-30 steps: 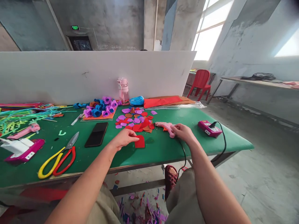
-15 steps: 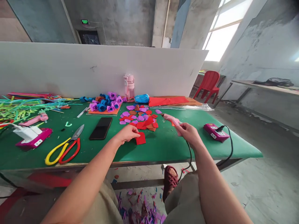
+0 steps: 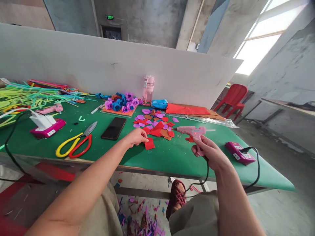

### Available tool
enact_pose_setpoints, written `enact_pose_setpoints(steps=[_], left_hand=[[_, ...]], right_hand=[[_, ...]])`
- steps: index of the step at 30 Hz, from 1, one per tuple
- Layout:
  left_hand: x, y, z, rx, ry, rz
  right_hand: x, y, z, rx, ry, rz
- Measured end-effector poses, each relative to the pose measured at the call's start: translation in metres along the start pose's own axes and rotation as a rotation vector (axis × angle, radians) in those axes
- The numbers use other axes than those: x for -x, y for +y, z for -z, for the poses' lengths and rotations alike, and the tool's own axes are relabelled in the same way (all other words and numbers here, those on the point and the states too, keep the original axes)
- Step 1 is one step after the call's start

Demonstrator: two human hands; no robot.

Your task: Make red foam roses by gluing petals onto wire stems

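My right hand [image 3: 208, 153] grips a pink hot glue gun [image 3: 193, 132] by its handle and holds it raised above the green table [image 3: 172, 157], nozzle pointing left. A black cord runs from the gun down over the table edge. With its fingers closed, my left hand [image 3: 136, 137] pinches the edge of a red foam piece [image 3: 149, 144] that lies flat on the table. Just behind it is a pile of red, purple and brown foam petals [image 3: 157, 124].
A black phone [image 3: 114, 128], yellow and red scissors [image 3: 75, 146], a pink power strip [image 3: 240, 153], finished purple and blue foam flowers [image 3: 120, 102], a pink bottle [image 3: 149, 90] and green sticks [image 3: 22, 98] lie on the table. A white board [image 3: 98, 68] stands behind.
My right hand has lifted the glue gun off the table and brought it toward me. The left hand keeps pinching the red piece. The view has swung left and up.
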State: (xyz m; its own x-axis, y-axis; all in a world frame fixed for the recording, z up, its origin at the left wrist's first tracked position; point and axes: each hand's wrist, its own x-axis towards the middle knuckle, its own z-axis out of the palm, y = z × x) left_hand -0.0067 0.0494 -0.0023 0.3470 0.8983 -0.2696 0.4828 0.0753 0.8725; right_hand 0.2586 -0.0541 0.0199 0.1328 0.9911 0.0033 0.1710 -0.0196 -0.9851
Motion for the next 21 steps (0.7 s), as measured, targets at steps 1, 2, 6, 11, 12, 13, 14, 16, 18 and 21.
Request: enact_pose_setpoints(steps=[1,2,6,11,12,13,14,16,18,21], left_hand=[[0.000,0.000,0.000,-0.004,0.009,-0.002],[0.000,0.000,-0.001,-0.010,0.017,-0.006],[-0.002,-0.001,-0.001,-0.067,0.036,-0.019],[-0.004,-0.003,-0.002,-0.106,0.025,-0.021],[-0.004,-0.002,-0.002,-0.103,0.025,-0.015],[-0.004,-0.002,-0.003,-0.101,0.023,-0.011],[-0.003,-0.001,-0.003,-0.099,0.020,-0.008],[-0.002,0.000,-0.003,-0.096,0.015,-0.010],[-0.001,0.001,-0.003,-0.096,0.014,-0.016],[-0.001,0.001,-0.003,-0.095,0.024,-0.022]], right_hand=[[0.003,-0.005,-0.002,0.066,-0.040,0.019],[0.007,-0.010,-0.005,0.123,-0.080,0.033],[0.018,-0.024,-0.021,0.306,-0.169,0.077],[0.020,-0.026,-0.045,0.548,-0.171,0.200],[0.019,-0.024,-0.049,0.577,-0.180,0.223],[0.018,-0.023,-0.052,0.602,-0.192,0.242],[0.017,-0.021,-0.055,0.622,-0.205,0.256],[0.014,-0.018,-0.059,0.652,-0.218,0.275],[0.013,-0.016,-0.062,0.684,-0.222,0.286],[0.012,-0.015,-0.063,0.717,-0.226,0.288]])
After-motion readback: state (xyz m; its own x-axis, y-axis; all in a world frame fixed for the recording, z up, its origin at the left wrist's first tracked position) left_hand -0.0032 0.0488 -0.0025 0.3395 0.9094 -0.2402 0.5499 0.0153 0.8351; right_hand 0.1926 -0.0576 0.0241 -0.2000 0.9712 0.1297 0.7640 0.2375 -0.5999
